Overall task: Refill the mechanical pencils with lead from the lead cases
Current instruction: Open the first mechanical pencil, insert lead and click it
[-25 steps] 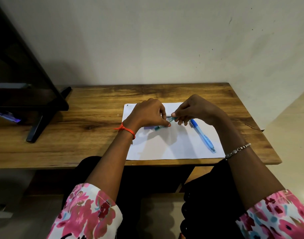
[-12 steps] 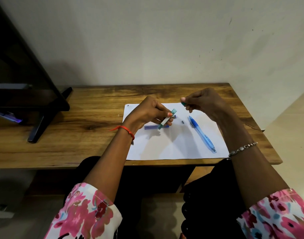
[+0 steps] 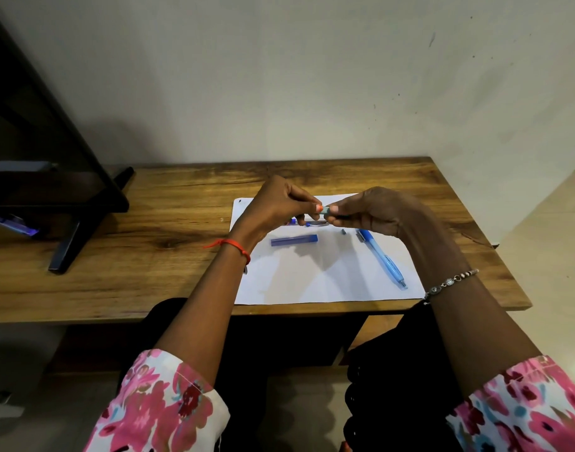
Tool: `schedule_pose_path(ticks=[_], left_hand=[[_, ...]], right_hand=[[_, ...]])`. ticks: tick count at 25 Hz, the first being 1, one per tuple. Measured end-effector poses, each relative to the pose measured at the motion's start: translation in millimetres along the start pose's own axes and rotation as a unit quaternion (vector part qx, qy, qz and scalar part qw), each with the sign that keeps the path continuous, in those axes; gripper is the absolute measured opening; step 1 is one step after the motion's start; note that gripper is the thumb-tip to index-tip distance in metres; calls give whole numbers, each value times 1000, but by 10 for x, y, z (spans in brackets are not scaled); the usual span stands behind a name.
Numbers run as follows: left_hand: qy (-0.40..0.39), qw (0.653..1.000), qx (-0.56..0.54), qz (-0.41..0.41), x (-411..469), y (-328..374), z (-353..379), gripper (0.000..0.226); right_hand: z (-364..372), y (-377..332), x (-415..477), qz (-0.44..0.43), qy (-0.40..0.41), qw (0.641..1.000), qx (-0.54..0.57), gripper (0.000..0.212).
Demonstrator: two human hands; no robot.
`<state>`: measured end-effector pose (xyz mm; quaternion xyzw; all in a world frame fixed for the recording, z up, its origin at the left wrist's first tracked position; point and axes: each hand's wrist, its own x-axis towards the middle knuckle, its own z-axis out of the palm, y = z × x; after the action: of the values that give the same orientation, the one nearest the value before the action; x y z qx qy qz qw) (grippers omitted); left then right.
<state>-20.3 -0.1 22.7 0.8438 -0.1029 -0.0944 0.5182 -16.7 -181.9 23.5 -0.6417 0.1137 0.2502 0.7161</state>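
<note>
together left hand point(image 3: 273, 207), right hand point(image 3: 374, 210) pinch teal lead case point(image 3: 326, 210); any print illegible.

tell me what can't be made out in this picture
Head view:
green lead case: mostly covered by the left hand and right hand pinching it; capped or open unclear.
blue-tipped item: half hidden under the left hand.
small dark piece: too small to identify.

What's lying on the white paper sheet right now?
A purple rectangular lead case, a light blue plastic mechanical pencil and a small dark cap. The left hand covers most of another blue-tipped item.
</note>
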Motion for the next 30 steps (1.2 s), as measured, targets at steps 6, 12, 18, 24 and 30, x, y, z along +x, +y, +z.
schedule_pose_path(ticks=[6,12,18,24,30], left_hand=[[23,1000,9,-2,-4,27,16,7],[43,999,14,12,0,33,37,7],[44,999,14,18,27,1,28,7],[-9,1000,-23,9,38,-71,15,14],[-30,998,-62,7,34,-68,18,21]], right_hand=[[37,21,1,28,-20,997,67,15],[46,29,22,52,-19,996,71,14],[53,17,8,35,-5,998,48,11],[17,-10,-10,-17,50,998,-22,4],[27,-9,-16,-63,125,979,-152,22]])
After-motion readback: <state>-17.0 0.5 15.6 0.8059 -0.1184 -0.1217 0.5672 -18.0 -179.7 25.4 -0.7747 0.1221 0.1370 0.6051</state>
